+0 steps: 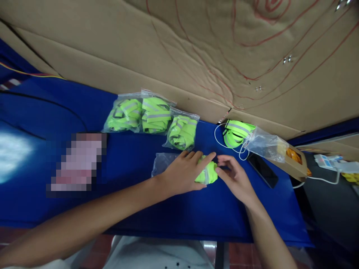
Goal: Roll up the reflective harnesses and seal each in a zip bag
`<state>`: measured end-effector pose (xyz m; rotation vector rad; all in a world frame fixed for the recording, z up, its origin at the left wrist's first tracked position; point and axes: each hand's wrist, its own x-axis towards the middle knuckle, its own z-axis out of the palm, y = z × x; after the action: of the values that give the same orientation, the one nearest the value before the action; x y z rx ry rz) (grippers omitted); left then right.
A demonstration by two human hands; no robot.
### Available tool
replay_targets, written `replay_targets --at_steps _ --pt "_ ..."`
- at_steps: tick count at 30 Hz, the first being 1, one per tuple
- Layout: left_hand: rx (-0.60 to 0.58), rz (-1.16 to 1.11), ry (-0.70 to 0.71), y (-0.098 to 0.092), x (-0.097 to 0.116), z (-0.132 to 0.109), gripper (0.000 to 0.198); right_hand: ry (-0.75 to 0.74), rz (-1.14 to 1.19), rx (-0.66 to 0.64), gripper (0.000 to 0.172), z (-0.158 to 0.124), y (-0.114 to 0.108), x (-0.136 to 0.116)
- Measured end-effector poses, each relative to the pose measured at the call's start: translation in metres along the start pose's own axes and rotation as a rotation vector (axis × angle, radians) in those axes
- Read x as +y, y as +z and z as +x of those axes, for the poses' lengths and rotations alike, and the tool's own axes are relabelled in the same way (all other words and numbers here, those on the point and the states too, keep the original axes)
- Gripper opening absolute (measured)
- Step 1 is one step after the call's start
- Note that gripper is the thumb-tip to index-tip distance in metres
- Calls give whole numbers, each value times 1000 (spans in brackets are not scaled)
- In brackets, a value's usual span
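A rolled neon-yellow reflective strap bundle (206, 172) with a grey stripe lies on the blue table in front of me. My left hand (183, 172) is closed over it from the left, thumb and fingers around its sides. Under that hand a clear plastic bag (162, 163) sticks out to the left; whether the bundle is partly inside it is hidden. At the bundle's right end is my right hand (234, 177), fingers bent and apart from the thumb. Its thumb tip is at the bundle's edge; whether it presses there I cannot tell.
Several bagged strap bundles (157, 116) lie along the cardboard wall (112, 56). To the right are a loose strap bundle (237, 132), a white cord, empty-looking clear bags (265, 144), a dark phone (263, 170) and a cardboard box (297, 168). A blurred-out rectangular object (78, 162) lies left.
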<state>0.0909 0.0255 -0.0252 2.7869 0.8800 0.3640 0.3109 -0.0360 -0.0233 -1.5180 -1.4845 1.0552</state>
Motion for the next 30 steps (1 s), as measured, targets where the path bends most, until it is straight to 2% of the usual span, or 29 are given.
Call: replay_targets --at_steps 1,3,7,11,14,17,19,22,24,26,28,30 --pt "1 8 2 0 1 0 99 36 28 -1 33 0 -4 -1" --pt "-8 29 15 -2 3 -1 98 87 91 -82 34 -2 -5 -2" --pt "-53 93 52 -5 14 3 90 165 324 -284 44 -8 11 6" --pt "-66 137 93 -8 29 13 77 164 380 -284 64 -10 20 19" --pt "-37 65 85 -16 38 14 76 95 358 -317 61 -8 12 17" --pt "-31 -115 -22 -33 43 7 98 17 309 -389 44 -7 7 8" --pt "-70 -250 -64 -48 39 -1 108 -24 262 -421 29 -7 9 2" --pt "-159 -466 -62 -61 20 -9 104 -63 202 -423 17 -8 18 -2" --pt "-183 -638 -154 -58 2 -11 100 -75 186 -397 16 -9 23 -3" --pt "-247 -869 -326 -48 -15 -13 96 -113 146 -353 15 -10 28 -5" --pt "-359 -1119 -491 -36 -28 -16 79 -196 68 -290 15 -9 30 -6" --pt "-405 -1312 -524 -27 -35 -20 57 -274 -44 -220 18 -7 32 -5"
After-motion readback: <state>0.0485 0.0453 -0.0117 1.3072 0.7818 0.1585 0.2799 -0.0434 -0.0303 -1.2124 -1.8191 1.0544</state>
